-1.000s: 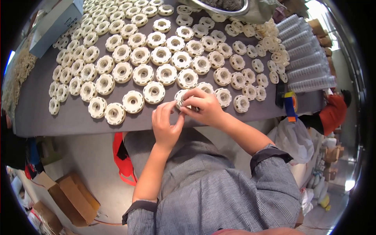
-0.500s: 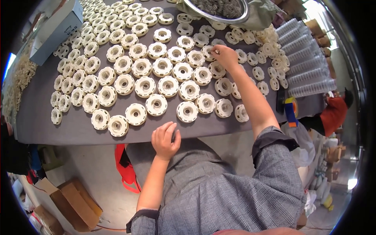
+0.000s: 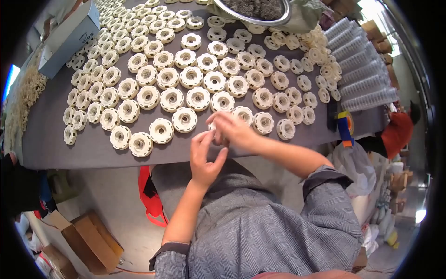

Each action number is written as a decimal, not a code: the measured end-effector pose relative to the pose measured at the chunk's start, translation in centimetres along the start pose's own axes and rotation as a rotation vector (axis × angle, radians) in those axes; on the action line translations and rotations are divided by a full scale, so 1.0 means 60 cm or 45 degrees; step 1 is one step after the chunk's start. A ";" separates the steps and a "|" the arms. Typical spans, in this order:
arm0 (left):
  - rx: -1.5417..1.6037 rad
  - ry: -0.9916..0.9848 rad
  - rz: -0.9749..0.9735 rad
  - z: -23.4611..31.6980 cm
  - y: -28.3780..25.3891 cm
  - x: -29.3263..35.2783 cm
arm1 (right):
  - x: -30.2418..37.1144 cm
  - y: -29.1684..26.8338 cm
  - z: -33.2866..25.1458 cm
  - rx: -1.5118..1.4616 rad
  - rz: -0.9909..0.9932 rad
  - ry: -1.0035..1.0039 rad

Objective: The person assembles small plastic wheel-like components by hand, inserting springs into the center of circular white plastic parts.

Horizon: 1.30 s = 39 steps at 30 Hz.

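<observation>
Both of my hands meet just above the table's front edge. My left hand (image 3: 205, 160) is palm-in with its fingers curled, fingertips against the other hand's and thumb standing lower. My right hand (image 3: 236, 132), somewhat blurred, reaches in from the right with bent, closed fingers. Whatever is between the fingertips is too small or hidden. Partly behind the right fingers are off-white notched plastic rings. To the left of the hands sits a ring with a coil spring inside (image 3: 185, 120), and beside it another ring (image 3: 161, 131).
Many similar rings cover the dark tabletop (image 3: 83, 156). A metal bowl of springs (image 3: 283, 18) stands at the back, a pale box (image 3: 69, 39) at far left. Stacked clear plastic trays (image 3: 364, 74) and a tape dispenser (image 3: 345, 126) are at right. A person in red (image 3: 397, 135) is beyond.
My right hand has come back from the rings at the far right to the front edge. My left hand has risen slightly rightward to meet it.
</observation>
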<state>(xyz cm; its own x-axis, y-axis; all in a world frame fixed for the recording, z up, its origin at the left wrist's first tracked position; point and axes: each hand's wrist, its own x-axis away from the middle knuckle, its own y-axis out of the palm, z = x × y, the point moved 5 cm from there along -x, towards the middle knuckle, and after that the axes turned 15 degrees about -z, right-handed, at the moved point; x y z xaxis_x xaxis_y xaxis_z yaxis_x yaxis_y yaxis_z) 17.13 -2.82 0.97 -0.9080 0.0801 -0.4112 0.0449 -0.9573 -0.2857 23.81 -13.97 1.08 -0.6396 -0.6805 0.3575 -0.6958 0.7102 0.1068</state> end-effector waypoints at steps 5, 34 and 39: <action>-0.160 -0.121 -0.234 0.006 0.002 0.023 | 0.017 0.043 0.032 0.111 0.005 -0.122; -0.379 -0.117 0.016 -0.062 -0.030 0.078 | -0.055 -0.154 -0.075 0.927 0.626 -0.237; -0.309 -0.151 0.036 -0.066 -0.029 0.077 | -0.106 -0.201 -0.073 1.332 0.632 -0.226</action>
<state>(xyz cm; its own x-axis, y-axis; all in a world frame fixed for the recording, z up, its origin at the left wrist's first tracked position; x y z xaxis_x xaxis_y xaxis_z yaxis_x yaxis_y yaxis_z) 14.52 0.33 -3.85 -0.9467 0.0079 -0.3220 0.1564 -0.8627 -0.4809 37.68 -17.42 1.61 -0.8957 -0.4447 0.0024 -0.2340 0.4667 -0.8529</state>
